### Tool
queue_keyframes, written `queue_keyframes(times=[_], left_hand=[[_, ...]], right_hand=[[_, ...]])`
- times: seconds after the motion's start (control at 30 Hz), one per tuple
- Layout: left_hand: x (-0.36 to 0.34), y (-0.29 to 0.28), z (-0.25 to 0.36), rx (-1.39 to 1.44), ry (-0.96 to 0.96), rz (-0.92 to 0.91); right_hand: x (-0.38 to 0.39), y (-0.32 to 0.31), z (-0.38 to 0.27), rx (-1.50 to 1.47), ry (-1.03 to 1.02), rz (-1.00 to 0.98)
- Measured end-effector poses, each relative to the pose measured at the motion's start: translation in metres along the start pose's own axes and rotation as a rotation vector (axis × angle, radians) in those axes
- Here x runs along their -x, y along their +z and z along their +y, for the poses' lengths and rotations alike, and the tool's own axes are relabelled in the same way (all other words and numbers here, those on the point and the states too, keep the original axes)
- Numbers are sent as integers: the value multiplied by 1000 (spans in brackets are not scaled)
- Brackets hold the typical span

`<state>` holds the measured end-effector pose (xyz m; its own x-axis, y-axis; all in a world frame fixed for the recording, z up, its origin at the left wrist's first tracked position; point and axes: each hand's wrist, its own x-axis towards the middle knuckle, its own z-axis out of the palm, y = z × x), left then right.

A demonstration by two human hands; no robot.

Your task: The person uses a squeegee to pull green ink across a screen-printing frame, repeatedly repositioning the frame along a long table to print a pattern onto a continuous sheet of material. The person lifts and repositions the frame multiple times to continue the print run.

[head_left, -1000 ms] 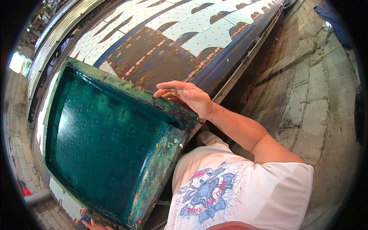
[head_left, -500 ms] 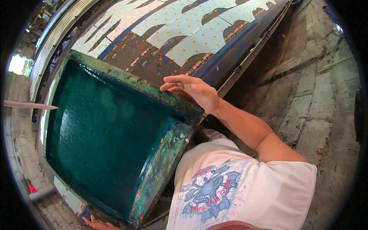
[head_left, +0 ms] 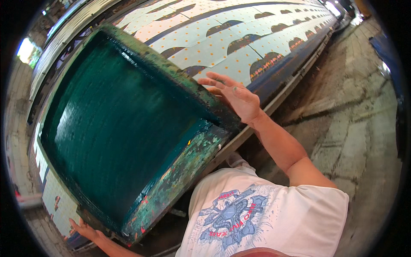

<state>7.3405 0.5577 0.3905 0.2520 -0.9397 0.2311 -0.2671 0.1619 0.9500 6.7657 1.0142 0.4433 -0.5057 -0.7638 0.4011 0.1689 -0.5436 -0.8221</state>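
Observation:
In front of me lies a large, shallow rectangular frame-like tray [head_left: 180, 180], its thick rim smeared with green paint. Wet dark green paint [head_left: 111, 124] coats its inside. My right hand [head_left: 242, 100] is at the rim's right-hand side, fingers stretched out and slightly apart. Whether its palm or hidden fingers press on the rim, I cannot tell. Down at the lower left, my left hand [head_left: 87, 231] is beside the near left corner with its fingers spread. Neither hand is wrapped round anything visible. Under and beyond the tray run pale sheets with orange dots [head_left: 239, 30].
The sheets lie in rows on a long table, with dark rounded gaps between them. A metal rail [head_left: 291, 88] edges the table on the right. Beyond it stretches a worn paved floor [head_left: 342, 128]. A dark blue thing [head_left: 387, 60] hangs at the far right.
The tray has shifted over the table and covers the dark patch that showed beyond it. Both hands have moved along with it, the left further into view. The pale pointed stick at left is gone.

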Motion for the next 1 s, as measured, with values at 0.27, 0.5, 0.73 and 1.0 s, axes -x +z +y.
queue_keyframes(times=[0.27, 0.5, 0.73, 1.0], left_hand=[[80, 122, 58, 388, -150, -267], [205, 263, 128, 381, -283, -338], [255, 323, 156, 394, -265, -473], [275, 349, 129, 458, -317, -525]], right_hand=[[-28, -173, -71, 140, 41, 45], [5, -286, -111, 272, 50, 203], [34, -336, -129, 376, 70, 359], [47, -373, -141, 398, 19, 372]])
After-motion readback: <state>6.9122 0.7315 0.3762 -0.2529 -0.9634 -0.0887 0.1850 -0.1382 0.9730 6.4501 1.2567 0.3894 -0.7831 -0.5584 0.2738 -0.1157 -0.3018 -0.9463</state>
